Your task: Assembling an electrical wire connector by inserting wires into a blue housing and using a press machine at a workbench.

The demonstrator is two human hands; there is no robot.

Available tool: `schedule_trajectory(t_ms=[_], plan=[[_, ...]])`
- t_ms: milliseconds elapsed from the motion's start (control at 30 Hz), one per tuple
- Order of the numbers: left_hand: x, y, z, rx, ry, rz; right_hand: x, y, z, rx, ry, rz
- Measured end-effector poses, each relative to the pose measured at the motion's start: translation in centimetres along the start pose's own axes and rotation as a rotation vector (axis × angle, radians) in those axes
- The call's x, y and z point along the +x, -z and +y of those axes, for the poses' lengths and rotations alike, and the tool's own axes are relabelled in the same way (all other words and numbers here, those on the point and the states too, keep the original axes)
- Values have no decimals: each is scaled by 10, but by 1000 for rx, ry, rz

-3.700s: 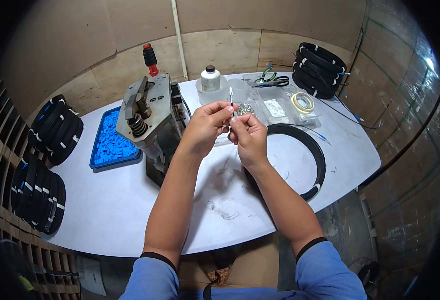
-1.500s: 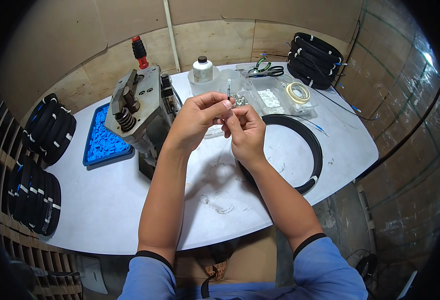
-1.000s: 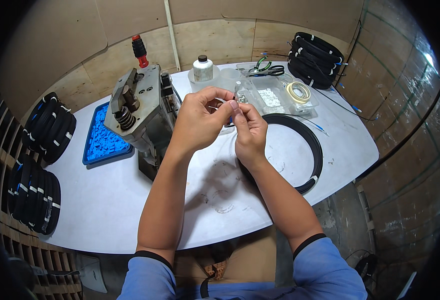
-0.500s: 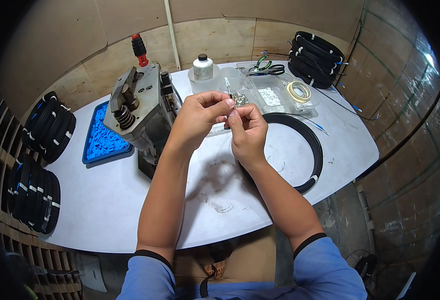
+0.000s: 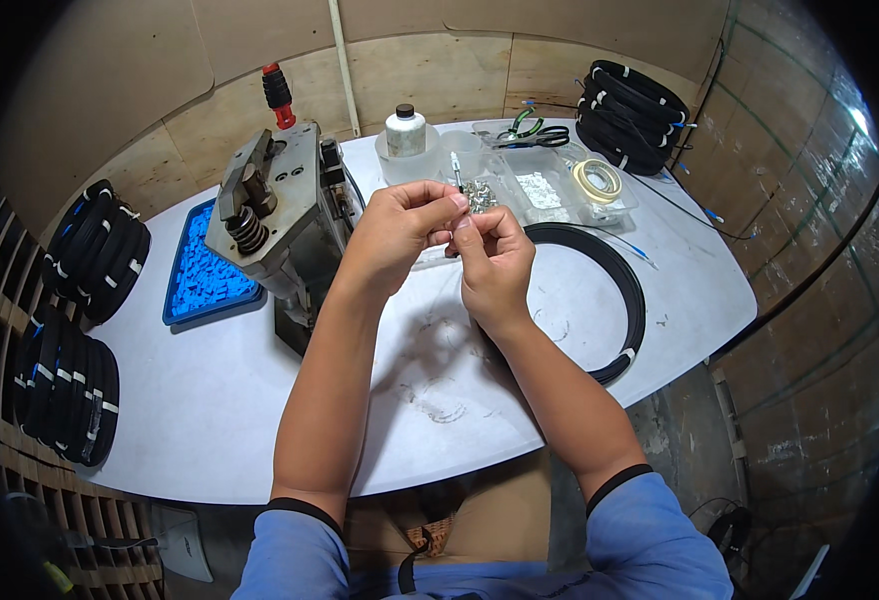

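Both hands meet above the middle of the table, fingertips pinched together. My left hand (image 5: 400,235) closes thumb and forefinger on a thin black cable end (image 5: 456,170), whose slim white connector tip points up and away. Just right of it, my right hand (image 5: 497,265) is also closed in a pinch; its fingers hide what lies between them. A large coil of black cable (image 5: 637,310), tied with white tape, lies flat beneath and to the right of my right hand. Beyond my fingertips sits a clear box of small metal parts (image 5: 480,195).
A metal press (image 5: 295,215) stands left, beside a blue tray (image 5: 175,310) of small blue pieces. Behind are a white bottle (image 5: 406,132), tape rolls (image 5: 597,182), scissors (image 5: 540,137) and stacked cable coils (image 5: 630,115). More coils (image 5: 68,385) line the left edge.
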State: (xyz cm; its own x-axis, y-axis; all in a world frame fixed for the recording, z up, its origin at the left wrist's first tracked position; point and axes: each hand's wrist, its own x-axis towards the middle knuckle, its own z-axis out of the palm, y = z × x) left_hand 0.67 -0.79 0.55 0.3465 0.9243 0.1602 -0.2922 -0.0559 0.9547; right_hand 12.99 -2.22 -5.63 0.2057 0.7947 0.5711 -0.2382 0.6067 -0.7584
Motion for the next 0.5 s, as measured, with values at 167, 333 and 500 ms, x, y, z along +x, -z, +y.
schedule_trajectory(t_ms=[167,333,500], plan=[[1,0,-2,-41,35,18,-1,-2,-2,2,10,32],[0,1,-2,-51,45,29,-2,-3,0,-26,0,39],[2,1,-2,-67,53,8,-2,-2,-1,-30,-5,50]])
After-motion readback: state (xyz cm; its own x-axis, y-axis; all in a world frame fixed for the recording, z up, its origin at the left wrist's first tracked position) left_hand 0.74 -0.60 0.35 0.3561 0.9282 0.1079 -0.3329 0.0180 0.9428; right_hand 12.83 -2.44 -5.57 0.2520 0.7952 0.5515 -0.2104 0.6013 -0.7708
